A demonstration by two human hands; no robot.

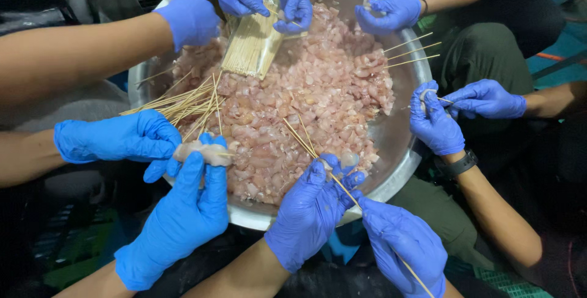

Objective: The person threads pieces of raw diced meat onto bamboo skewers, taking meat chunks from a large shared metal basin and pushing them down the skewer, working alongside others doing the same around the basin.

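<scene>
My left hand [309, 212], in a blue glove, sits at the near rim of a big steel bowl [397, 145]. Its fingertips pinch a pale raw meat piece [349, 161] against a thin wooden skewer [342, 189]. Lower right, my gloved right hand [403, 249] is closed around the same skewer, whose end sticks out below the fist. The skewer's tip points up-left over the heap of cut raw meat [306, 90] that fills the bowl.
Other people's blue-gloved hands ring the bowl: a pair [177, 212] at left threading meat, a pair [437, 123] at right, and several at the top. A skewer bundle [251, 44] lies on the meat; loose skewers [183, 102] fan out at left.
</scene>
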